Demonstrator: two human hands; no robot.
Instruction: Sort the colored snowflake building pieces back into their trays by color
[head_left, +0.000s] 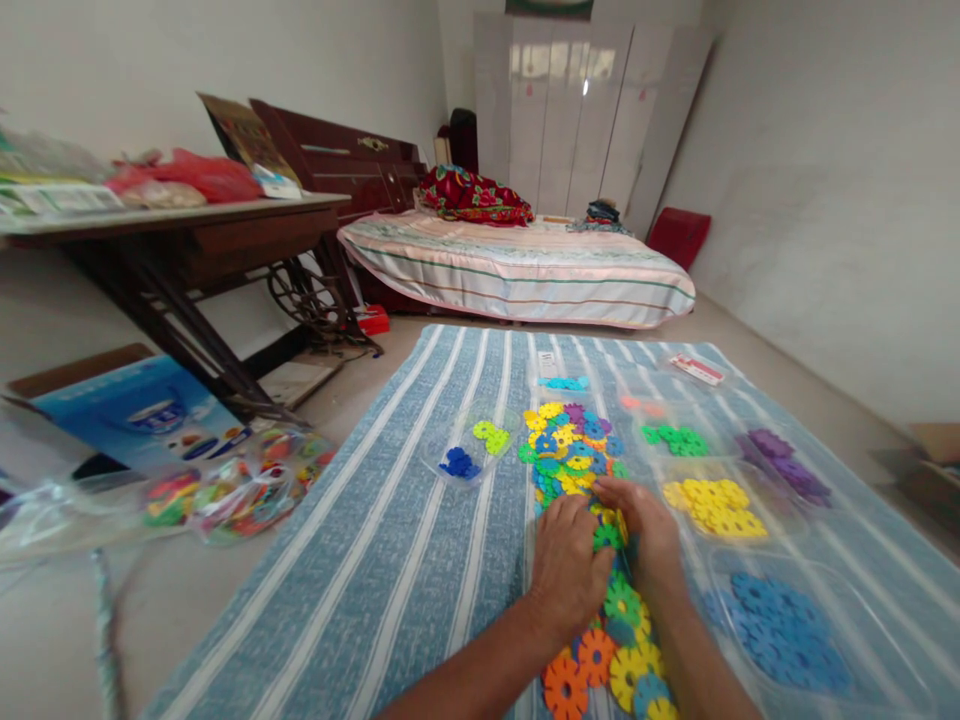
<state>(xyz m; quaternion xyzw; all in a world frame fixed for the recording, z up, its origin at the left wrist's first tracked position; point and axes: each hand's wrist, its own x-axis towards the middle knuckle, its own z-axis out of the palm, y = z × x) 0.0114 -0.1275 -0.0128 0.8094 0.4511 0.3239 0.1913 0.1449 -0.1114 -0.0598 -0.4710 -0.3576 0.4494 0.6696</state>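
My left hand [568, 560] and my right hand [651, 535] rest side by side on a heap of colourful plastic snowflake discs [571, 450] spread on a blue striped cloth [390, 560]. Both hands curl their fingers around a green disc [606, 536] held between them. More discs [611, 650] in orange, yellow and green lie under my forearms. Sorted piles sit to the right: yellow discs [714, 503], green discs [673, 439], purple discs [784, 460] and blue discs [780, 625].
A clear tray [469, 452] with blue and lime discs lies to the left. A clear bag of discs [240, 485] sits on the floor beside a blue box [142, 415]. A sewing table [172, 240] stands at left, a bed [517, 265] behind.
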